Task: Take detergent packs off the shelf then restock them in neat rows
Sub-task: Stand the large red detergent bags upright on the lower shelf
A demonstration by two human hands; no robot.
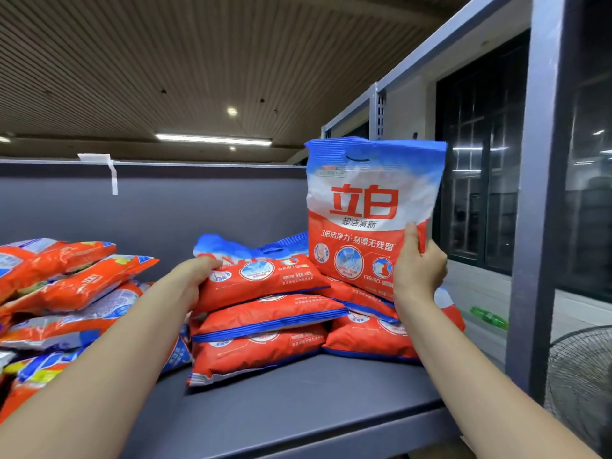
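My right hand [418,264] grips the lower right edge of a red, white and blue detergent pack [371,207], holding it upright above a short stack of flat packs [367,336]. My left hand [195,276] rests on the left end of the top pack [265,279] of a three-high stack lying on the grey shelf [298,402]; whether its fingers curl round the pack I cannot tell.
A loose heap of orange and silver packs [66,293] fills the shelf's left side. The shelf's grey back panel [165,207] runs behind. A metal upright post [543,193] stands at the right, with a floor fan [579,376] beyond it.
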